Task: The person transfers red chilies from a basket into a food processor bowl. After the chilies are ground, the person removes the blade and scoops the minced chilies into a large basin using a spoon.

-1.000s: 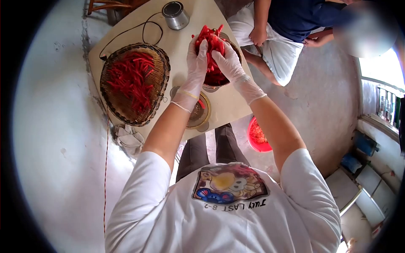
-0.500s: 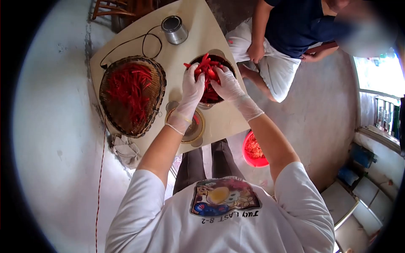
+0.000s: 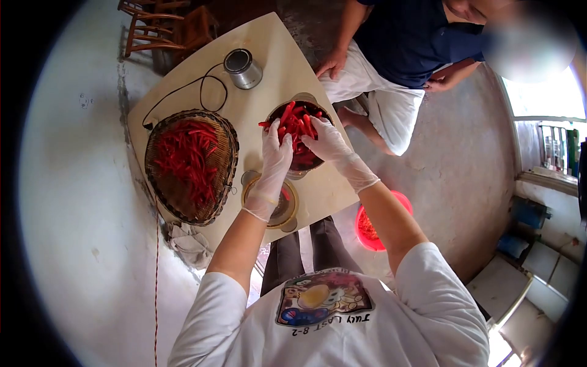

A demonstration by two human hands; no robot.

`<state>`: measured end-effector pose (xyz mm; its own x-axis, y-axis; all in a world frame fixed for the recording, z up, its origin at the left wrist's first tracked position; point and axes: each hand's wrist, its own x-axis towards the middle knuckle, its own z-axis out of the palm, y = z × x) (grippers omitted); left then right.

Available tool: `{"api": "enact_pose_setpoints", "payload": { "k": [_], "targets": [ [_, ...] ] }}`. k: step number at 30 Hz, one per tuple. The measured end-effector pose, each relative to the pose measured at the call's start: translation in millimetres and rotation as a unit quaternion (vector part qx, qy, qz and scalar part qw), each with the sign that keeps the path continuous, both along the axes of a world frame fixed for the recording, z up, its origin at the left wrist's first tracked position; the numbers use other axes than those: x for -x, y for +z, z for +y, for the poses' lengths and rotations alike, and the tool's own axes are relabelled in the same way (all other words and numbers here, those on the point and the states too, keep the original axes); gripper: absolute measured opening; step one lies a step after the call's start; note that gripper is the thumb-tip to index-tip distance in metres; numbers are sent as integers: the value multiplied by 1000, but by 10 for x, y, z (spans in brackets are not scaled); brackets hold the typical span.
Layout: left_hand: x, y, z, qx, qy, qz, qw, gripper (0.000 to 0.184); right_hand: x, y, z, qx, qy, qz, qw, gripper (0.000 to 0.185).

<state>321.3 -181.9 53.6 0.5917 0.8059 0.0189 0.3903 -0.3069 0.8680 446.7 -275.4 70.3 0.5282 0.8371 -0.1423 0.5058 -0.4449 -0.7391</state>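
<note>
Both hands wear thin clear gloves and cup a heap of red chili peppers (image 3: 296, 125) from either side, over a round pot (image 3: 301, 173) on the table. On the left side of the heap is my left hand (image 3: 276, 151), its fingers curled against the peppers. My right hand (image 3: 327, 144) presses on the heap's right side. More peppers lie in the pot below. Nearer my body, a round glass lid (image 3: 287, 214) with a tan rim and a red pepper piece lies partly behind my left wrist.
A woven basket (image 3: 227, 183) of red peppers stands at the table's left. Beyond it are a corded metal appliance (image 3: 244, 73) and wooden chairs (image 3: 165, 30). A seated person (image 3: 397, 61) is at the right; a red basin (image 3: 371, 237) sits on the floor.
The hands have lowered the heap of peppers from above the pot into its opening. The table and its contents sit lower in view. The seated person's arm has shifted left.
</note>
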Motion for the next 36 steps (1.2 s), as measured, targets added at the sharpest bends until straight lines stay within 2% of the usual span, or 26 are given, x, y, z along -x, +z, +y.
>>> {"api": "enact_pose_setpoints", "payload": {
  "k": [2, 9, 13, 17, 18, 21, 22, 25, 27, 29, 30, 32, 34, 35, 36],
  "targets": [
    [10, 83, -38, 66, 5, -16, 998, 46, -1, 33, -28, -8, -5, 10, 1000, 54],
    [86, 96, -50, 65, -5, 13, 998, 52, 8, 143, -110, -25, -36, 33, 999, 48],
    [69, 211, -65, 78, -16, 34, 996, 53, 17, 99, -131, -57, -30, -12, 998, 43],
    [135, 171, -40, 65, -36, 85, 994, 55, 7, 228, -174, -46, -28, -5, 999, 41],
    [146, 256, -17, 133, -45, 57, 988, 55, -3, 222, -202, -50, -25, -7, 998, 40],
    [202, 503, -18, 118, -46, 84, 988, 55, -66, 249, -269, -41, -53, 24, 998, 35],
    [251, 354, 3, 84, -40, 45, 995, 51, -90, 211, -299, -48, -62, 25, 997, 32],
    [358, 320, 81, 152, -18, 13, 988, 40, -157, 125, -359, -107, -89, 64, 988, 27],
    [394, 316, 102, 150, 19, -69, 986, 28, -174, 93, -364, -138, -92, 70, 984, 26],
    [462, 446, 140, 142, 6, -26, 990, 25, -178, 85, -329, -152, -79, 42, 984, 25],
    [481, 429, 139, 39, -47, 13, 998, 26, -127, 128, -303, -137, -84, 74, 984, 24],
    [473, 395, 135, -166, -149, 93, 970, 26, -55, 72, -217, -159, 3, -65, 985, 26],
    [375, 456, 69, -267, -203, 152, 930, 34, 36, 32, -108, -172, 68, -189, 964, 28],
    [314, 497, 46, -326, -217, 184, 902, 36, 45, 16, -84, -120, 80, -214, 966, 26],
    [258, 464, 33, -333, -220, 193, 896, 35, 44, -2, -60, -67, 92, -240, 964, 25]
  ]
}}
